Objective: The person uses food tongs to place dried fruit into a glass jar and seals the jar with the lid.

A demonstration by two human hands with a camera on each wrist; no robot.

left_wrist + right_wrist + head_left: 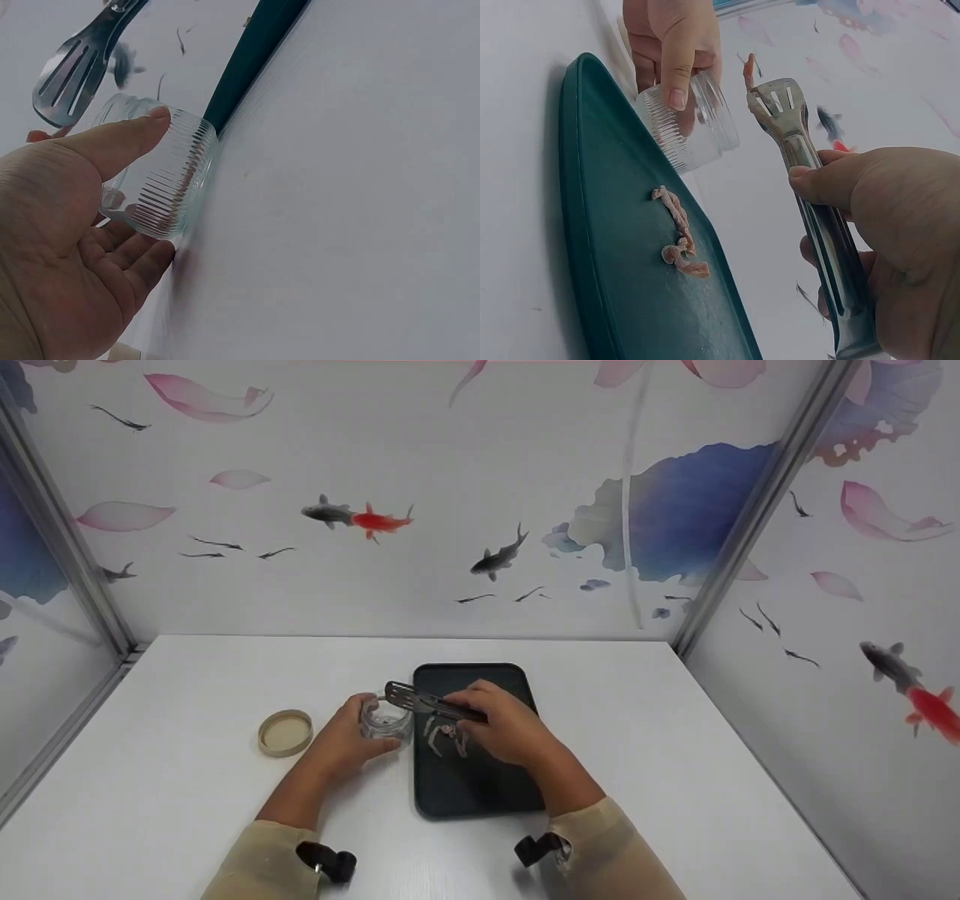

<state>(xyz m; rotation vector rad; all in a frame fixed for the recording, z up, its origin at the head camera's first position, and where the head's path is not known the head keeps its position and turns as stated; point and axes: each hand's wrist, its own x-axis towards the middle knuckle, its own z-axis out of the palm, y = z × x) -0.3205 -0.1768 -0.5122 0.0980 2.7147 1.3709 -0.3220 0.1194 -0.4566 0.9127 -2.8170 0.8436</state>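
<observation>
My left hand holds a clear ribbed glass jar on the white table, beside the tray's left edge. The thumb lies on one side of the jar, the fingers on the other. My right hand grips a pair of metal tongs with slotted ends, which reach over towards the jar's mouth. Between the tong tips is a thin pinkish-brown strip that looks like dried meat. Several similar strips lie on the dark green tray under the right hand.
A round tan lid lies on the white table left of the left hand. White panels printed with fish and petals stand at the back and both sides, joined by metal posts.
</observation>
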